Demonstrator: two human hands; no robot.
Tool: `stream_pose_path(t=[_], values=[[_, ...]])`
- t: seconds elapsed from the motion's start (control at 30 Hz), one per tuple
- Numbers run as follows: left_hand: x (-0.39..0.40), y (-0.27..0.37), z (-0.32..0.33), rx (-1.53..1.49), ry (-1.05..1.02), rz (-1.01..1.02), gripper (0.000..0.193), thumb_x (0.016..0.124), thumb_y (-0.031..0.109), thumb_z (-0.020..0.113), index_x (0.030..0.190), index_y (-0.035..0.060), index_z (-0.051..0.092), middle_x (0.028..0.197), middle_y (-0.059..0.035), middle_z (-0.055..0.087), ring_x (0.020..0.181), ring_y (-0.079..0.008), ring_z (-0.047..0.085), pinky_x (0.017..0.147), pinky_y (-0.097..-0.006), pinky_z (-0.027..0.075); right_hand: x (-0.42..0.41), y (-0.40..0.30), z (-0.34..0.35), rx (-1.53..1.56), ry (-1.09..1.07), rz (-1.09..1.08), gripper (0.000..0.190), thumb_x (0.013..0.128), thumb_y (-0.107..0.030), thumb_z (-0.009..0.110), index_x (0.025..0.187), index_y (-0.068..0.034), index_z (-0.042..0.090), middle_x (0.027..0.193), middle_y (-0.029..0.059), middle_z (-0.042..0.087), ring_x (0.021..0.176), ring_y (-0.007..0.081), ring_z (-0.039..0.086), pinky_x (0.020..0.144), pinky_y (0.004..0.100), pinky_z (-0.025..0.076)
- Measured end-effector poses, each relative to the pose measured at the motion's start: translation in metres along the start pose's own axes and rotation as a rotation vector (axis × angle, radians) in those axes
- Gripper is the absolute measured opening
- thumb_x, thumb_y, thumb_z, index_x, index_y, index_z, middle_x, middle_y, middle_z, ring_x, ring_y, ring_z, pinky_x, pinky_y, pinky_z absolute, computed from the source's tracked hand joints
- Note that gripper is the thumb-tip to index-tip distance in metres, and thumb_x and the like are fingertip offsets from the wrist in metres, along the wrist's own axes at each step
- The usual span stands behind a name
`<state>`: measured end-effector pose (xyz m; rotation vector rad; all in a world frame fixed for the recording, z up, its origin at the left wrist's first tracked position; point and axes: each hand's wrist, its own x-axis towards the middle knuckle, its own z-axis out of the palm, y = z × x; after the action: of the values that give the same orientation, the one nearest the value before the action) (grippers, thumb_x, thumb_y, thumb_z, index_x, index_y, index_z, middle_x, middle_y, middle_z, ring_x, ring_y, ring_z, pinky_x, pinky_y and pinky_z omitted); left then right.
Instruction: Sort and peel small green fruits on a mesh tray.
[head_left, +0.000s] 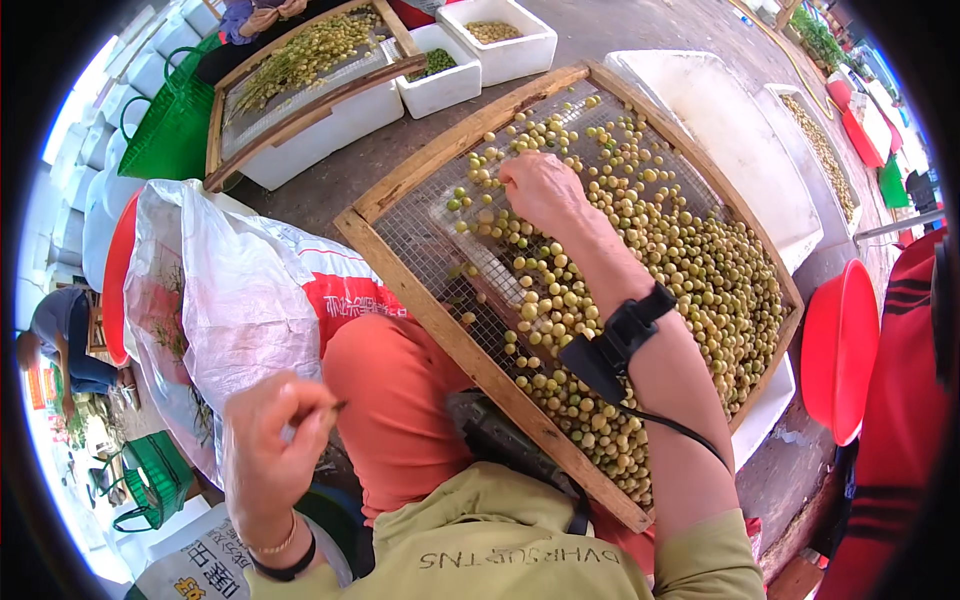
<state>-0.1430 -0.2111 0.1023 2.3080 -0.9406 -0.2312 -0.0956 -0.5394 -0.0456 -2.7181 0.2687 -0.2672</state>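
Observation:
A wood-framed wire-mesh sieve (427, 274) lies tilted in front of my knees. Small round yellow-green fruits (701, 259) cover much of it, thickest towards the right side. My right hand (546, 191) is over the upper part of the mesh, palm down with curled fingers, among loose fruits. Its fingertips are mostly hidden, so I cannot tell if a fruit is in them. My left hand (274, 431) is raised left of my knee, thumb and finger pinched on a small dark bit, perhaps a stem (339, 406). It is beside a white woven plastic sack (247, 292).
A second sieve (274, 139) with stemmed fruit stands at upper left near another person's hands (262, 19). White foam boxes (517, 64) hold fruit. Red basins (840, 352), a green basket (169, 124) and a red-clothed person (900, 420) flank me.

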Motion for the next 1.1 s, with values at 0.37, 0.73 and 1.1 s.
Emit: stream_pose_path(t=[0.37, 0.73, 1.1], values=[[-0.164, -0.134, 0.023, 0.431, -0.367, -0.738, 0.011, 0.070, 0.010, 0.058, 0.070, 0.0008, 0.064, 0.066, -0.0176, 0.061, 0.064, -0.0332, 0.059, 0.064, -0.0407, 0.047, 0.001, -0.007, 0.009, -0.220, -0.061, 0.088, 0.020, 0.072, -0.012, 0.058, 0.087, -0.001, 0.063, 0.091, 0.0189, 0.061, 0.090, 0.0341, 0.059, 0.077, 0.0410, 0.047], [-0.114, -0.066, -0.001, 0.212, -0.247, -0.654, 0.014, 0.065, 0.004, 0.061, 0.079, 0.0020, 0.062, 0.063, -0.0139, 0.059, 0.056, -0.0292, 0.058, 0.057, -0.0378, 0.044, -0.035, -0.060, 0.003, 0.148, -0.102, -0.255, 0.012, 0.077, -0.013, 0.056, 0.078, -0.002, 0.061, 0.084, 0.0134, 0.060, 0.079, 0.0296, 0.059, 0.072, 0.0379, 0.047], [-0.113, -0.063, 0.001, 0.274, -0.347, -0.742, 0.024, 0.067, 0.001, 0.061, 0.090, 0.0017, 0.061, 0.079, -0.0145, 0.061, 0.062, -0.0313, 0.059, 0.063, -0.0392, 0.045, -0.068, -0.085, 0.016, -0.106, -0.224, -0.344, 0.013, 0.073, -0.014, 0.057, 0.077, -0.003, 0.062, 0.078, 0.0098, 0.057, 0.079, 0.0268, 0.058, 0.071, 0.0380, 0.047]])
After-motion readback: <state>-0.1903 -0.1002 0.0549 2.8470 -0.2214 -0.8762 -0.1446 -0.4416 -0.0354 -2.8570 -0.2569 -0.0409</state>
